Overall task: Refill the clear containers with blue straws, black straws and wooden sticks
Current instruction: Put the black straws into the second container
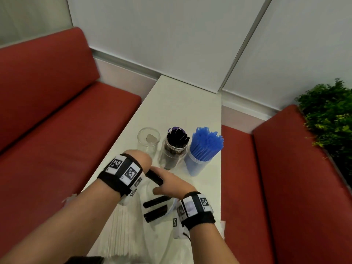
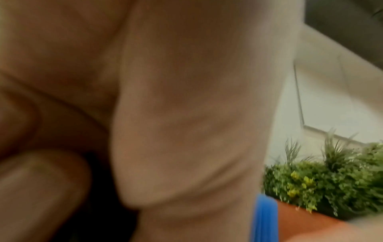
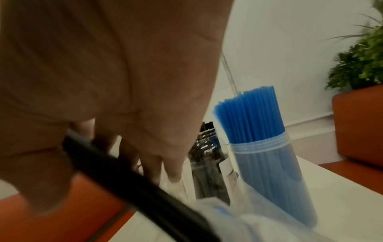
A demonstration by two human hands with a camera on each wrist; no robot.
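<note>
Three clear containers stand in a row on the white table. The left container is empty, the middle jar holds black straws, and the right one is packed with blue straws. In front of them, a loose bundle of black straws runs between my hands. My right hand pinches it between thumb and fingers, as the right wrist view shows. My left hand covers its far end with curled fingers. More black straws lie in a clear plastic bag.
A white ribbed pack lies under my left forearm at the table's near edge. Red benches flank the table on the left and right. A green plant stands behind the right bench. White wall panels close off the far end.
</note>
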